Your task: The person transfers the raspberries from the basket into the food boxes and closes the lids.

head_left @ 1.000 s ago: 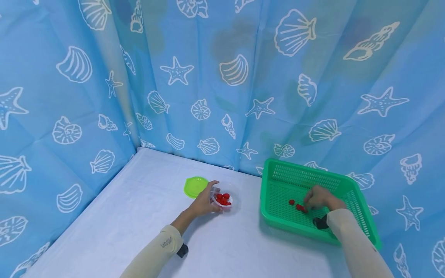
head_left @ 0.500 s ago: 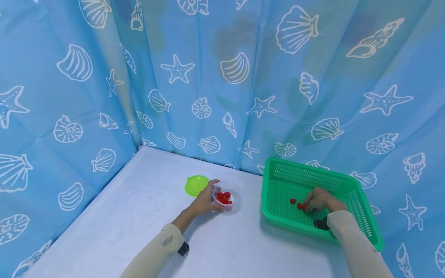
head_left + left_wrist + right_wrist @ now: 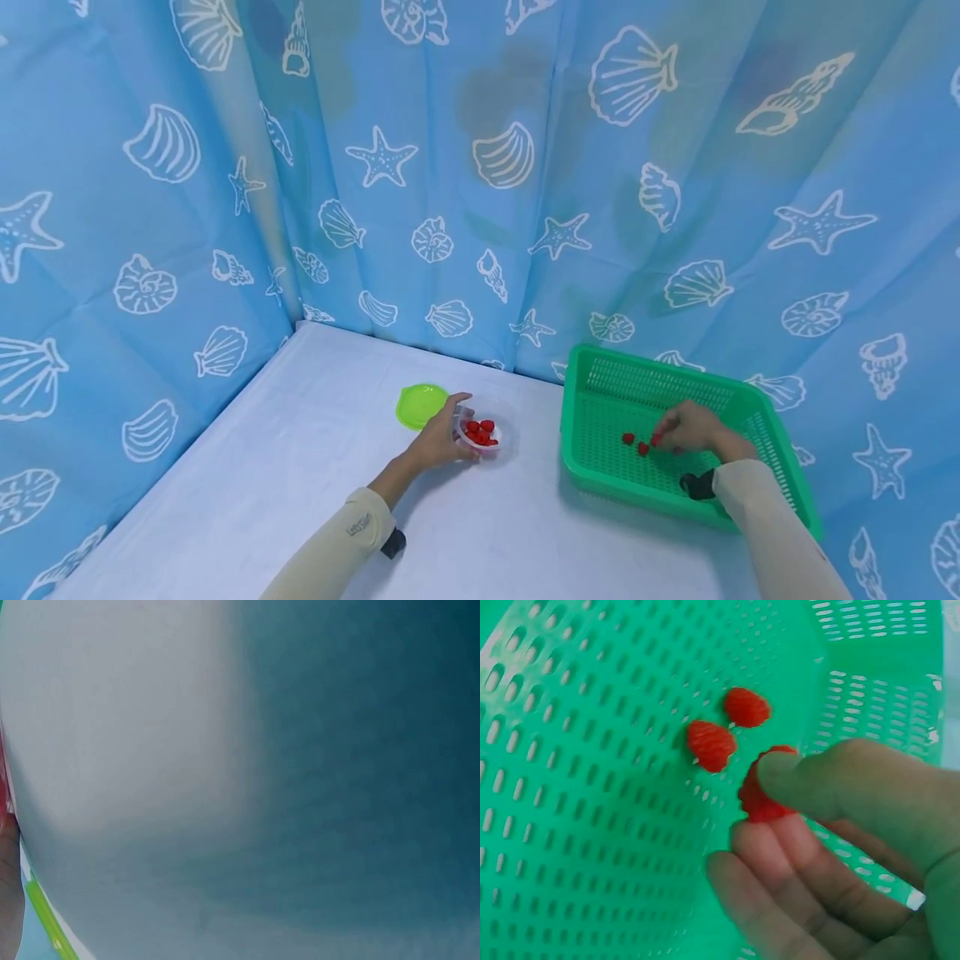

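Between thumb and fingers my right hand pinches a red raspberry, held over the floor of a green plastic basket. Two more raspberries lie in the basket beside it, one raspberry nearer and another raspberry just past it. My left hand grips the side of a small clear plastic tub standing on the table. Several red raspberries sit inside that tub. In the left wrist view only a thumb edge and a sliver of red show at the left border; the rest is blurred tabletop and shadow.
A lime-green lid lies flat on the white-covered table, just behind the left hand. The basket's raised walls surround the right hand. A blue curtain with white shell prints hangs along the back and left side.
The right hand has picked a raspberry up off the basket floor and raised it slightly, apart from the other two. The left hand keeps its hold on the tub.
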